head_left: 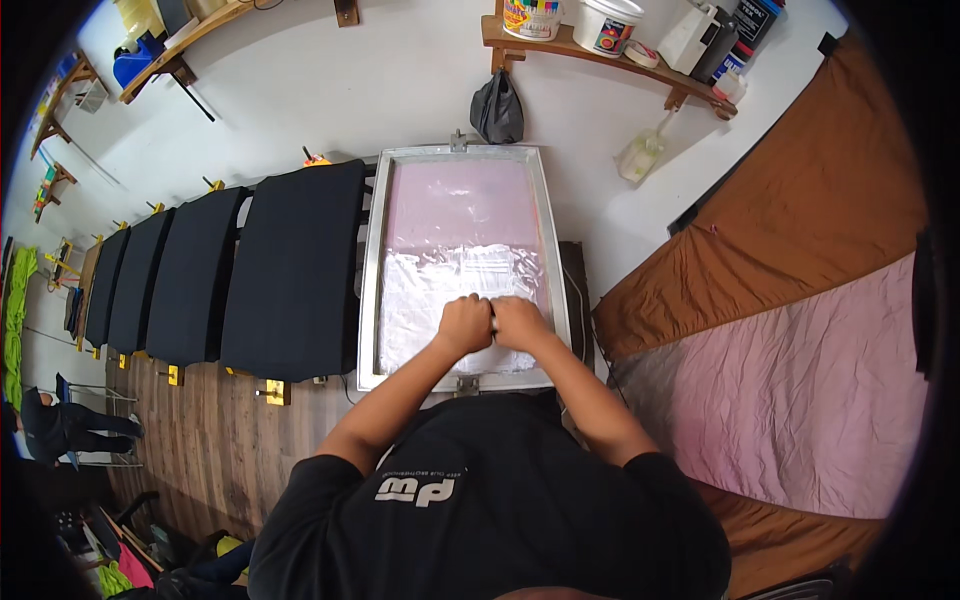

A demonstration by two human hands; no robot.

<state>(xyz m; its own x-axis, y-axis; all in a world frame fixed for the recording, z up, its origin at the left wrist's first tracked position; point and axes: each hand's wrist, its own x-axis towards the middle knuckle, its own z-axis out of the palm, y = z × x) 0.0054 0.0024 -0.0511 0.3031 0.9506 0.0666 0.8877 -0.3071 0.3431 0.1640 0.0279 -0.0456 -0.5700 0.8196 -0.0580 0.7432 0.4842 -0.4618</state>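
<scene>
A metal-framed printing screen (374, 262) lies in front of me. Its mesh (462, 200) is pinkish in the far half, while glossy white ink (425, 285) covers much of the near half. Over that white part, my left hand (466, 322) and my right hand (519, 322) are side by side, knuckles nearly touching. Both are closed with fingers wrapped inward. Whatever they grip is hidden beneath them; only a small dark and pale bit shows between the fists.
Black cloth-covered boards (295, 270) stand in a row to the left, with yellow clamps (276, 392) at their ends. A shelf (600, 50) with tubs hangs at the back wall beside a dark bag (497, 108). Brown and pink fabric (770, 220) hangs right. Another person (75, 425) is far left.
</scene>
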